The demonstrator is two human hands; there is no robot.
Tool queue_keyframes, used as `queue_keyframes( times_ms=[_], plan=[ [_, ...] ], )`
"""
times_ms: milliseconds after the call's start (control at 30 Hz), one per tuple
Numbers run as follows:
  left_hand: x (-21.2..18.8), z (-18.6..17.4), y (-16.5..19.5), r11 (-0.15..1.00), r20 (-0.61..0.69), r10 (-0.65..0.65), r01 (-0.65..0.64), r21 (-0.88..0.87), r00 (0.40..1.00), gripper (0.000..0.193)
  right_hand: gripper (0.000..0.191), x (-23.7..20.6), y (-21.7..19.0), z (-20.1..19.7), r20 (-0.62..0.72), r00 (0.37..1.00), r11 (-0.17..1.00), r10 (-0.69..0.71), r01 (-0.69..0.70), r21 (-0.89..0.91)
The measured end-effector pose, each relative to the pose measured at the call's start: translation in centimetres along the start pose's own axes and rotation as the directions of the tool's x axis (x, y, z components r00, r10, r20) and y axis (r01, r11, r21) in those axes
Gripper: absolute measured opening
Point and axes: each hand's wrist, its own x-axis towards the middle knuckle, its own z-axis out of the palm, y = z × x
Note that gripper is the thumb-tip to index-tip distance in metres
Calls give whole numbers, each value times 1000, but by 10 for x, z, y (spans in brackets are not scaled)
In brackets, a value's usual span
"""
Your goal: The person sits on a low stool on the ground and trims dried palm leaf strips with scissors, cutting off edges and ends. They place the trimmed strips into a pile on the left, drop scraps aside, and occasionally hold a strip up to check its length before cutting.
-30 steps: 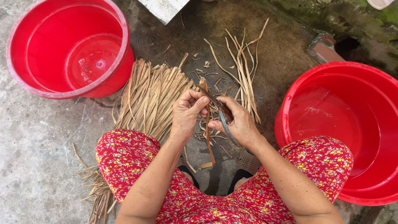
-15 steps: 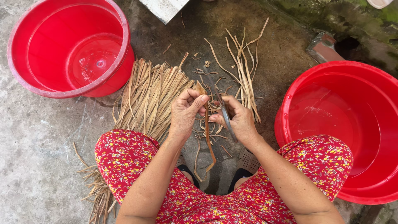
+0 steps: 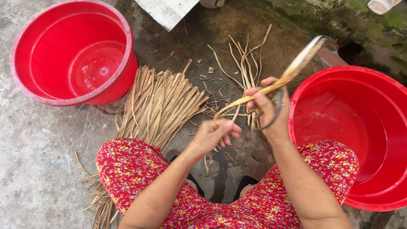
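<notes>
My right hand (image 3: 271, 111) is raised and grips a long pale dried plant strip (image 3: 296, 68), which slants up towards the right over the rim of the right basin. A dark curved blade (image 3: 273, 121) is held in the same hand. My left hand (image 3: 214, 135) hangs lower, just under the strip's near end, with loosely curled fingers that hold nothing. A fanned pile of dried strips (image 3: 157, 106) lies on the ground to the left of my hands. A smaller bunch of strips (image 3: 243, 63) lies beyond them.
A red basin (image 3: 25, 91) stands at the far left and a larger red basin (image 3: 335, 127) holding water stands at the right. Red flowered trousers (image 3: 127, 169) cover my knees, with dark sandals (image 3: 254, 165) between them. A white slab (image 3: 165, 10) lies at the top.
Both hands worked the strip together low over the ground. The right hand has now swung it up and to the right, and the left hand has come off it.
</notes>
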Motion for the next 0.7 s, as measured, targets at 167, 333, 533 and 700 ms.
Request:
queue_keyframes(
  times_ms=[167,333,533,700],
  plan=[
    [13,2,-5,828,-54,-198,137,-544,979,47,38,9,-19,-22,84,996,960,26,-48,276],
    [27,-72,5,773,-510,-35,-300,-559,860,26,34,12,-35,-34,198,955,975,220,-207,-83],
    [7,-142,19,840,-814,220,-529,-121,537,36,31,16,-5,-17,282,713,641,643,-298,-707],
    [-9,-160,17,802,-811,371,-597,35,452,35,39,-1,25,0,293,484,392,824,-116,-912]
  ],
)
